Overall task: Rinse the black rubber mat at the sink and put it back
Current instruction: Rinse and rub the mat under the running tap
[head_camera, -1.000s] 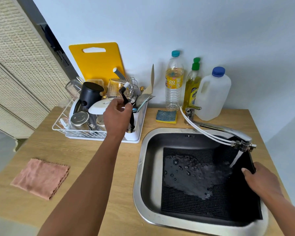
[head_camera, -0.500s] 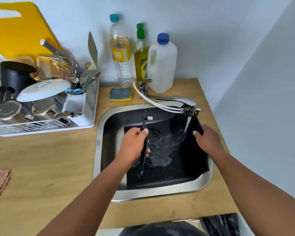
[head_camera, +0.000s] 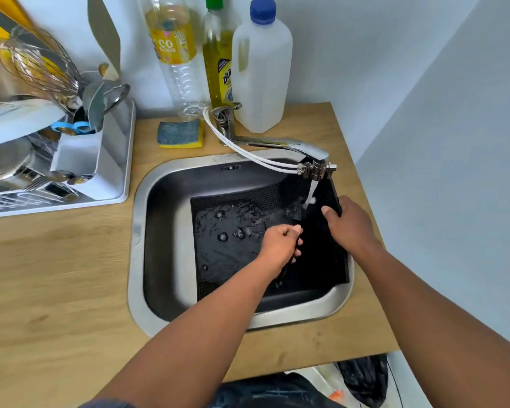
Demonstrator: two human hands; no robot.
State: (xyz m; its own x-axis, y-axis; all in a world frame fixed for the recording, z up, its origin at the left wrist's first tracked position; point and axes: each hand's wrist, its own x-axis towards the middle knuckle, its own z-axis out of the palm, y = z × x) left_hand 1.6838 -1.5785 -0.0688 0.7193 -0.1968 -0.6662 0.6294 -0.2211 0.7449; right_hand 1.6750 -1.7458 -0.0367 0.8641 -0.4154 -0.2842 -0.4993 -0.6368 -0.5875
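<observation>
One black mat [head_camera: 233, 254] lay in the one steel sink [head_camera: 162, 290]. Its left part was flat on the bottom and wet, with drops on it. Its right side was bent up against the sink wall. Water ran from the one tap [head_camera: 280, 142] onto that raised side.

The right hand [head_camera: 349, 223] was closed on the top right edge of the mat, with the thumb in front. The left hand [head_camera: 280, 242] was curled into a fist around a thin black brush [head_camera: 283, 273], right on top of the mat. Only a bit of the brush showed under the fist, so I could not tell what its head looked like.

The sink sat in a wooden desk [head_camera: 56, 290]. Three bottles stood at the wall behind the tap: one clear bottle [head_camera: 174, 54] with a yellow label, one green soap bottle [head_camera: 217, 60], and one white jug [head_camera: 262, 72] with a blue cap. One sponge [head_camera: 179, 134], blue on top and yellow below, lay on the desk just beside the tap. One white rack [head_camera: 112, 160] stood on the left, full of dishes. One whisk [head_camera: 44, 69] stuck up from it, next to some spoons. One black bag [head_camera: 362, 378] lay on the floor below the desk.
</observation>
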